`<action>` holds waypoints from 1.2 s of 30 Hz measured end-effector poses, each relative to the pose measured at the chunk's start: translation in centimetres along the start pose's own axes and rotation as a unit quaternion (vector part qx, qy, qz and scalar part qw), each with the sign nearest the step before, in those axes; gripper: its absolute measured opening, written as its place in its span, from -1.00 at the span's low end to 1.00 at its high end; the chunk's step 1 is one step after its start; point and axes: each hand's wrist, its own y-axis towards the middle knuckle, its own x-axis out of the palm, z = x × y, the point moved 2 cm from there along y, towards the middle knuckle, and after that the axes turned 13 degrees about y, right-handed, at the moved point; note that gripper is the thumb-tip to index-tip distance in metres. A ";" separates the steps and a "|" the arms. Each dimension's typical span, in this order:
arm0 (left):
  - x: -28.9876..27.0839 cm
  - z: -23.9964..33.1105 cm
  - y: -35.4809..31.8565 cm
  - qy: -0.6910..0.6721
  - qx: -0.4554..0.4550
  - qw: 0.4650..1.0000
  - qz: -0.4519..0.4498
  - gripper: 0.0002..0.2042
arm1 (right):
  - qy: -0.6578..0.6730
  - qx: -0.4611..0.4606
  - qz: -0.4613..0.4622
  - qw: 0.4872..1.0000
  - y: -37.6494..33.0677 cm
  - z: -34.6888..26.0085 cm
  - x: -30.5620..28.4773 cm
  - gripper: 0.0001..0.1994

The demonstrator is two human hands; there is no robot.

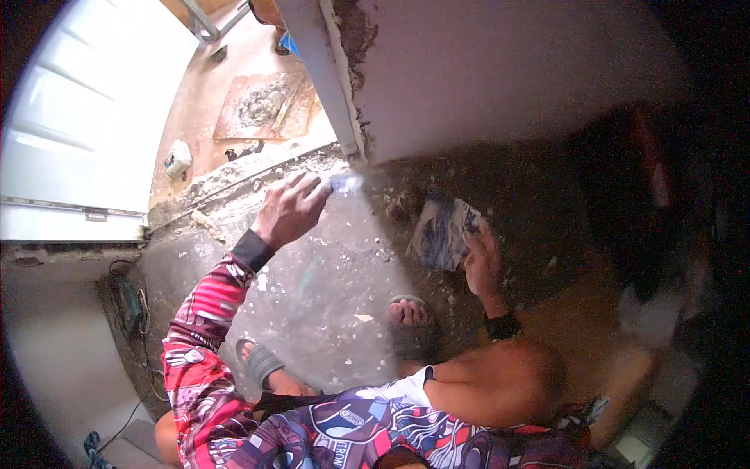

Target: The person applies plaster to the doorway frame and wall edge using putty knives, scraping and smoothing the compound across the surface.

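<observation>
My left hand (293, 209), in a patterned red sleeve with a dark cuff, reaches to the foot of the door frame (349, 141). Its fingers are closed on a small bluish-white tool (344, 183), too blurred to name exactly, at the frame's base. Lower to the right, my right hand (483, 262), with a black band at the wrist, grips the edge of a flat rectangular plate (442, 233) smeared with white and dark paste. The plate is held tilted over the shaded floor. Part of the right hand's fingers is hard to see in the shadow.
A white door panel (94, 117) stands at the left. Past the threshold lies a board (234, 109) with a heap of grey mix. A green corded tool (131, 306) rests by the left wall. My slippered feet (264, 366) are on the spattered floor (312, 313).
</observation>
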 end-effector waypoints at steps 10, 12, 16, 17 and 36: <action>1.8 0.1 3.3 0.025 -0.025 0.999 0.008 -0.85 | -0.014 0.019 -0.020 1.000 0.3 1.6 -2.1 -0.43; 0.7 -0.1 4.1 0.014 -0.042 0.998 0.042 -0.91 | -0.002 0.021 -0.009 1.000 0.0 1.5 -1.6 -0.44; -2.1 -0.4 5.9 0.021 -0.026 0.996 0.084 -0.94 | 0.004 -0.015 0.021 1.000 0.4 2.5 -1.6 -0.46; -2.5 -0.5 6.2 0.024 -0.018 0.996 0.081 -0.94 | 0.007 -0.016 0.020 1.000 0.6 3.0 -1.8 -0.46; -14.2 -0.7 13.2 0.074 0.013 0.983 0.166 -0.95 | -0.018 -0.029 0.016 0.999 5.3 12.0 -7.0 -0.42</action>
